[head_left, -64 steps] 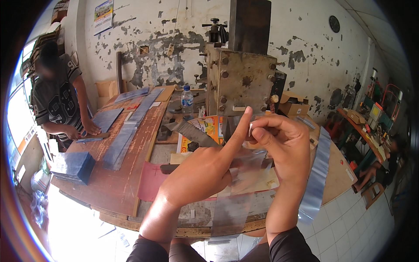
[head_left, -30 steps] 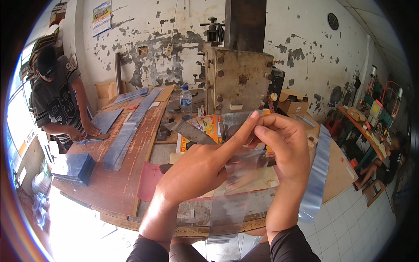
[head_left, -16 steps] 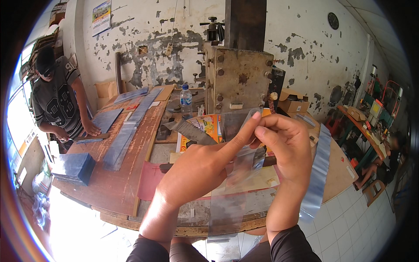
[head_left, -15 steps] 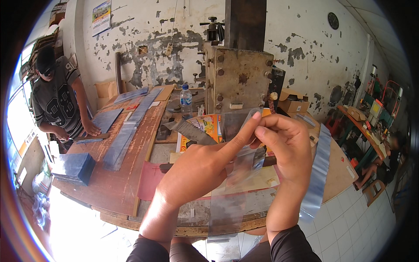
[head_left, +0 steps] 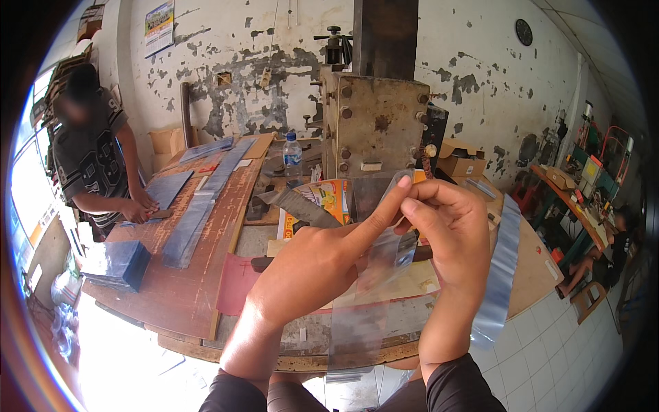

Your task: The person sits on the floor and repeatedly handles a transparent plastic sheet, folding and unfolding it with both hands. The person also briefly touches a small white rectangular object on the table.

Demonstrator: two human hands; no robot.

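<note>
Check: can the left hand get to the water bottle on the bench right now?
Probably not: the left hand is pinching the clear plastic strip, and the water bottle stands far back beside the metal press.

Your left hand and right hand are meeting over the workbench, pinching a plastic strip hanging toward six o'clock. A press machine is standing at twelve, a water bottle at eleven, another person at nine.

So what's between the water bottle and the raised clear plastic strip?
In the head view, a colourful printed packet lies between the water bottle and the clear plastic strip.
</note>
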